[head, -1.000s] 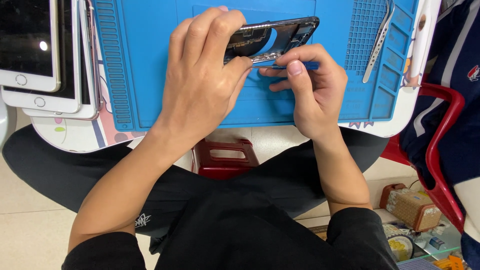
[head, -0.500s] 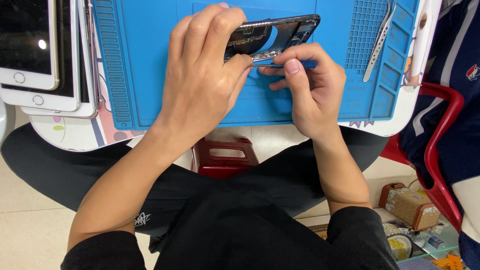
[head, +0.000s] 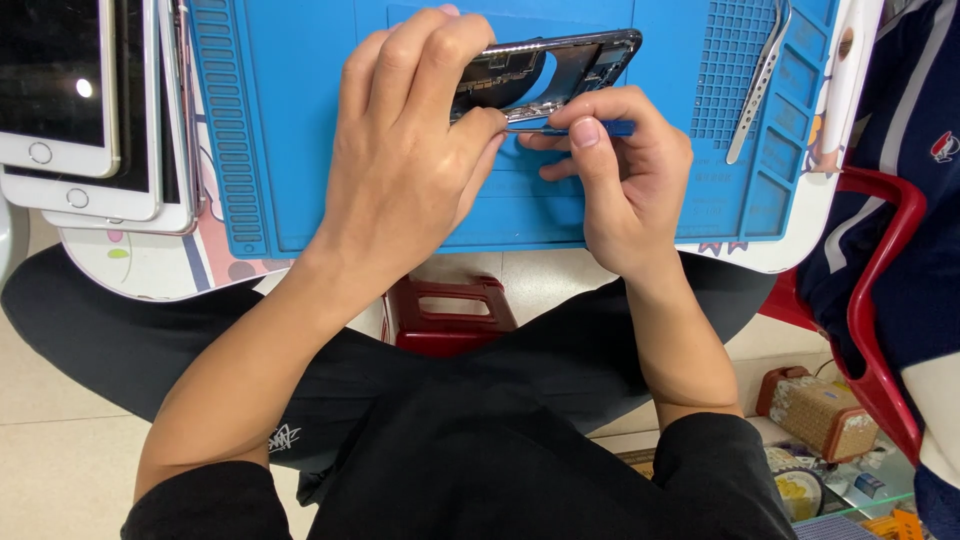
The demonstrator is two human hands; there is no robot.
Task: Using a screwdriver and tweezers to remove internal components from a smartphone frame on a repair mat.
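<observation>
Opened phone frame point(head: 560, 70) lies on the blue mat point(head: 300, 130), gripped by the left hand point(head: 410, 150); the right hand point(head: 620, 170) pinches a small screwdriver point(head: 575, 128), seemingly mid-screw; steady pressure seems needed.

The blue-handled tool point(head: 560, 127) now lies flatter, more exposed.

The opened phone point(head: 560, 70) lies on the mat point(head: 300, 130), near its far edge. Tweezers point(head: 757, 85) lie on the mat to the phone's right. 3 stacked phones point(head: 90, 110) lie left of the mat. A stool point(head: 450, 315) stands below the mat's near edge.
</observation>
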